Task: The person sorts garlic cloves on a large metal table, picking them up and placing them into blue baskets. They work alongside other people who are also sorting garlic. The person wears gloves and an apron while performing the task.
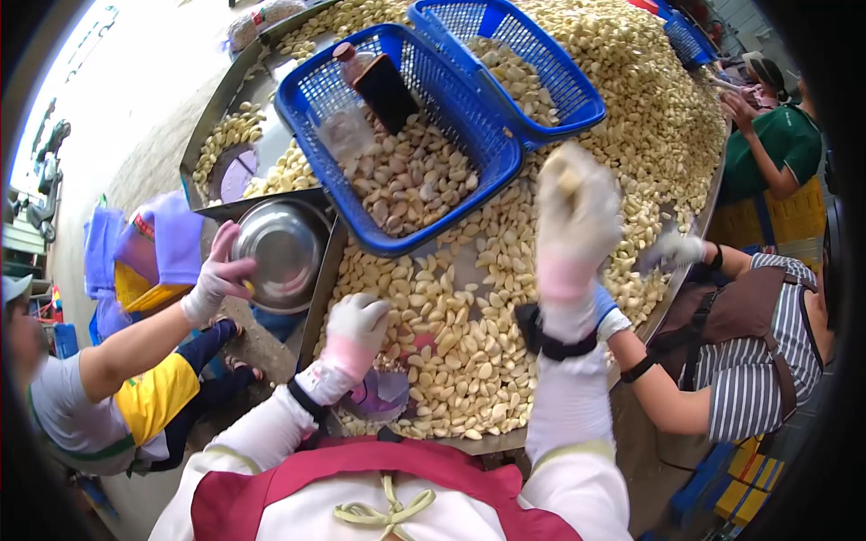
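Note:
Peeled garlic cloves (469, 361) lie spread over a metal-edged table in front of me. My left hand (356, 329), in a white glove with a pink cuff, is low over the cloves at the table's left side. Its fingers curl closed, and what they hold, if anything, is hidden. Farther out and to the right is my raised right hand (579, 212), gloved and slightly blurred. Its fingers are bent around a tan piece that looks like a garlic clove. A blue basket (433, 225) between and beyond my hands holds pinkish, unpeeled-looking cloves and a bottle of dark liquid (388, 90).
A second blue basket (577, 122) with cloves adjoins the first. At left, a co-worker's gloved hand touches a metal bowl (281, 257). A purple piece (379, 397) lies by the near edge. Another co-worker's gloved hand (672, 251) is at the right edge, close to my right arm.

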`<state>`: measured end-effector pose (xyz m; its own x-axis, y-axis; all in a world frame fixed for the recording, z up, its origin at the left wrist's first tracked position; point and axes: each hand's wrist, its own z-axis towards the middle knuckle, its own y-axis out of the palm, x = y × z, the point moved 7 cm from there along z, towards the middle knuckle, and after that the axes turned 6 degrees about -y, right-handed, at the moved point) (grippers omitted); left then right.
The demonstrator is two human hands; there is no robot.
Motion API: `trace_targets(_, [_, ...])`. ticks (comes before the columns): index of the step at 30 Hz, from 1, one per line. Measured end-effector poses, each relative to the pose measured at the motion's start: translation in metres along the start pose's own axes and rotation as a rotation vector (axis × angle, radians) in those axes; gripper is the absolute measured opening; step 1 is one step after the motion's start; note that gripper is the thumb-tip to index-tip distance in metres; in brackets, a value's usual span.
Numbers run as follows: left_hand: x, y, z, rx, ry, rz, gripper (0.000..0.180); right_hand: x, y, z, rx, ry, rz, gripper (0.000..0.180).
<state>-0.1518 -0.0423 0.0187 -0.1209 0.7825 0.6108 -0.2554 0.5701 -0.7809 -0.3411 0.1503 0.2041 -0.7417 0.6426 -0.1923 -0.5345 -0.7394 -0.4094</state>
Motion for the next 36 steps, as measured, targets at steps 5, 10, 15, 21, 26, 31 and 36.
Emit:
trace_targets(5, [0.012,0.018,0.031,0.013,0.049,0.093,0.014,0.009,0.041,0.044,-0.217,-0.013,-0.025,0.053])
trace_targets(10, [0.027,0.056,0.058,-0.164,0.173,0.501,0.010,-0.033,0.037,-0.119,-0.996,0.112,0.092,0.014])
trace_targets(15, [0.019,0.080,0.053,-0.176,0.149,0.729,0.007,-0.074,-0.002,-0.211,-1.266,0.494,0.437,0.020])
trace_targets(21, [0.010,0.061,0.065,-0.141,0.014,0.463,0.008,-0.050,-0.043,-0.225,-0.923,0.900,0.545,0.042])
trace_targets(26, [0.123,0.050,0.033,-0.093,0.132,-0.393,0.037,0.001,-0.021,-0.211,-0.760,1.421,0.813,0.033])
trace_targets(31, [0.114,0.095,0.020,-0.273,0.455,0.062,0.023,0.059,0.007,-0.211,-1.003,0.602,-0.102,0.028])
trace_targets(36, [0.081,0.095,0.096,-0.163,0.254,0.118,0.012,0.061,0.025,-0.224,-1.118,0.533,-0.185,0.027])
